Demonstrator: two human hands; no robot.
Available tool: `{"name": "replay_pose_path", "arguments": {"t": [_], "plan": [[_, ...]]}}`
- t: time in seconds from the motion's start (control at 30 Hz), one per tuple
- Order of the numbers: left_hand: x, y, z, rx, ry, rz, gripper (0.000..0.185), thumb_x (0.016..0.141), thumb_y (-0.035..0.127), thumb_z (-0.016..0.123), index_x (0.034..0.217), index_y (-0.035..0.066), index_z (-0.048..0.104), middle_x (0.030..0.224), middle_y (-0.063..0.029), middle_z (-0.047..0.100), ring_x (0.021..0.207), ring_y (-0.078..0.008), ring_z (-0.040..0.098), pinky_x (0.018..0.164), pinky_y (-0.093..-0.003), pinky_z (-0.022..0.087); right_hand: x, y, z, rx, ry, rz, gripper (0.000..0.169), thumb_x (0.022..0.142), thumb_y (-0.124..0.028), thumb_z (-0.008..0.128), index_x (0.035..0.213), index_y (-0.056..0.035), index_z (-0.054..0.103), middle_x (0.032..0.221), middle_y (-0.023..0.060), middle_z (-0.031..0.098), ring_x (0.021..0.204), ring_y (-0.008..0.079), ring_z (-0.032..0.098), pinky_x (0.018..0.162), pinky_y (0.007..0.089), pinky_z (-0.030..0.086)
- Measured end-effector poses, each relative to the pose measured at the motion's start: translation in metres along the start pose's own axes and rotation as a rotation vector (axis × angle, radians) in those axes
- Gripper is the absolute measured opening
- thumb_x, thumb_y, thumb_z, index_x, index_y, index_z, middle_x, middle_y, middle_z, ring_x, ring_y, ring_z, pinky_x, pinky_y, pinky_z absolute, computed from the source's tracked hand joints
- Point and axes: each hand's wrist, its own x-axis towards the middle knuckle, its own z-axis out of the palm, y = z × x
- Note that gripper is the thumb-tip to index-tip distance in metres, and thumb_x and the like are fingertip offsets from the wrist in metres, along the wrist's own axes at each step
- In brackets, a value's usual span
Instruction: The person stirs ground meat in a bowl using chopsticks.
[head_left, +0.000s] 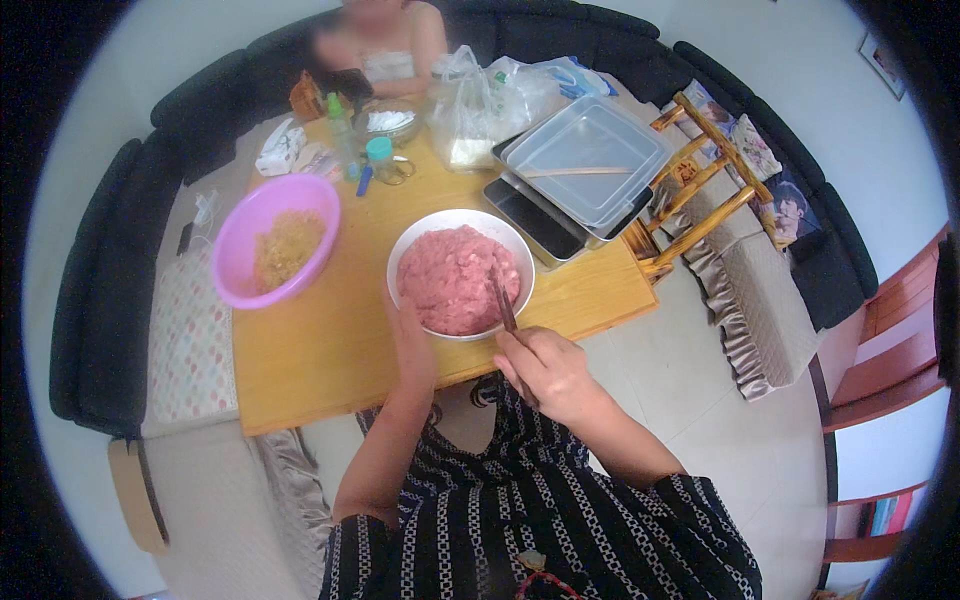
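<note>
In front of me on the wooden table stands a white bowl (528, 300) filled with pink minced meat (454, 281). My left hand (412, 337) grips the bowl's near left side; some of its fingers are hidden against the wall. Brown chopsticks (506, 306) are held in my right hand (546, 367) at the bowl's near right rim. Their tips are sunk in the meat, right of its middle.
Left of the bowl is a pink plastic basin (229, 259) with a yellowish crumbly food (289, 244). Metal trays with a clear lid (589, 161) stand at the right, near a wooden chair (697, 214). Plastic bags (469, 105), a green-capped bottle (341, 142) and a seated person (397, 56) are beyond.
</note>
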Motion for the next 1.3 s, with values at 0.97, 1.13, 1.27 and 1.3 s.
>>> {"name": "replay_pose_path", "arguments": {"t": [0.97,1.13,1.27,1.3], "plan": [[0.015,-0.003,-0.012,0.252,-0.054,0.067,0.051,0.098,0.021,0.033,0.140,-0.007,0.024,0.143,-0.0214,0.031,0.133,-0.0292,0.031,0.111,-0.0363,0.023,0.030,0.073,0.039,1.258,0.252,1.091,0.024,0.094,-0.019,0.047,0.091,0.0034,0.056,0.081,0.0142,0.063,0.058,0.0222,0.065,0.052,0.0278,0.053],[0.016,0.001,-0.011,0.195,-0.097,0.064,0.052,0.098,0.022,0.032,0.140,-0.006,0.024,0.143,-0.0210,0.031,0.133,-0.0290,0.031,0.111,-0.0363,0.023,0.058,0.071,0.041,0.999,0.066,0.748,0.024,0.095,-0.017,0.051,0.085,0.0028,0.060,0.084,0.0108,0.063,0.063,0.0161,0.064,0.054,0.0257,0.053],[0.014,-0.001,-0.011,0.175,-0.099,0.073,0.052,0.099,0.023,0.032,0.140,-0.006,0.024,0.143,-0.0207,0.031,0.133,-0.0288,0.031,0.111,-0.0363,0.023,0.089,0.069,-0.012,0.799,-0.116,0.695,0.027,0.094,-0.018,0.052,0.084,0.0056,0.061,0.080,0.0090,0.064,0.064,0.0144,0.063,0.056,0.0240,0.053],[0.013,-0.002,-0.010,0.168,-0.102,0.072,0.052,0.099,0.023,0.032,0.140,-0.006,0.024,0.143,-0.0207,0.031,0.133,-0.0287,0.031,0.111,-0.0363,0.023,0.097,0.064,-0.030,0.776,-0.145,0.719,0.029,0.094,-0.020,0.052,0.084,0.0055,0.061,0.079,0.0091,0.064,0.064,0.0148,0.064,0.056,0.0239,0.052]]}}
